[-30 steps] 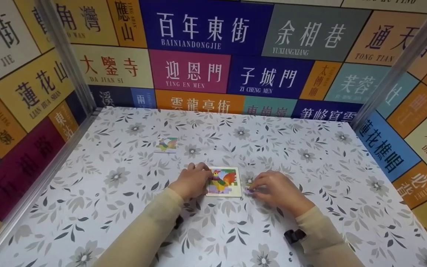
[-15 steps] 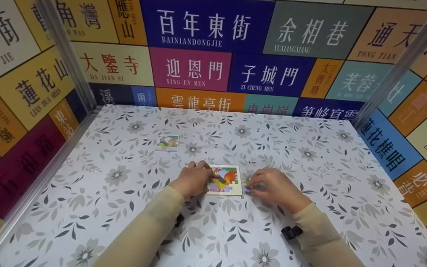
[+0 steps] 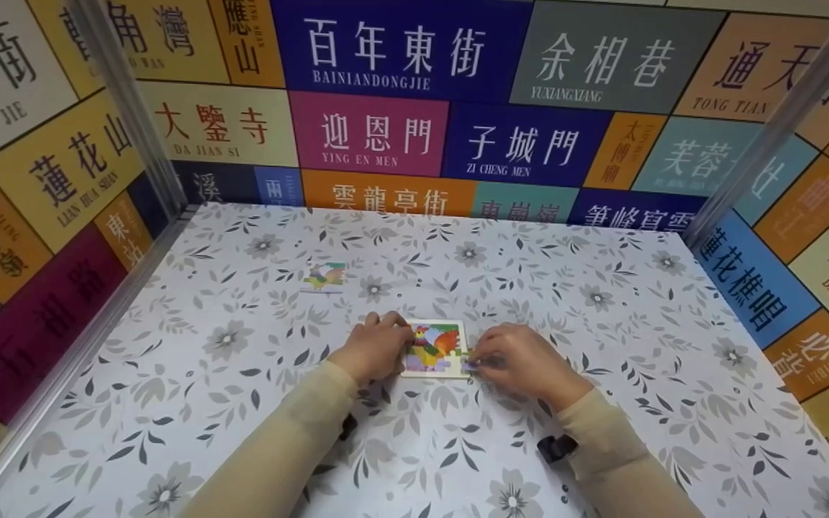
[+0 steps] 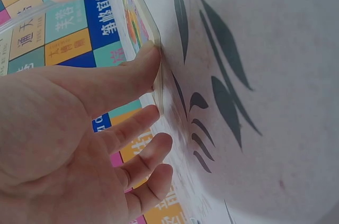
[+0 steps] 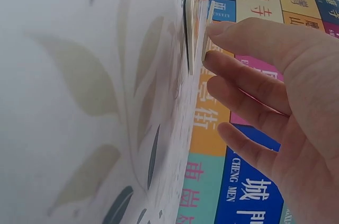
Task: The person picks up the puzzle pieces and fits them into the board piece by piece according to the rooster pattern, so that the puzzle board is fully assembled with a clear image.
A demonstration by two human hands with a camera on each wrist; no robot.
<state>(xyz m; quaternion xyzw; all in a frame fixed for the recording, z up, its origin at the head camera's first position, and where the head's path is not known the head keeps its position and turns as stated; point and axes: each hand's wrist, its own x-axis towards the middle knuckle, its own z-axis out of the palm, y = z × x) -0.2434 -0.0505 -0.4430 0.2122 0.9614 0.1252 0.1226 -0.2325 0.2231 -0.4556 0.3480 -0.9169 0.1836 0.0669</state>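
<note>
A small jigsaw board with a cream frame and a colourful rooster picture lies flat mid-table in the head view. My left hand grips its left side; in the left wrist view the thumb presses at a corner and the index fingertip meets the edge. At the board's right side, my right hand pinches a thin jigsaw piece between thumb and index finger. The piece shows edge-on as a thin jigsaw piece in the right wrist view, beside the board and partly hidden by the fingertips.
A small square with a matching bird picture lies farther back to the left. White cloth with grey flowers and leaves covers the table. Panels with printed signs stand behind and at both sides.
My right hand has moved left with the jigsaw piece, from a little way off up to the board's right edge. The left hand keeps its place on the board.
</note>
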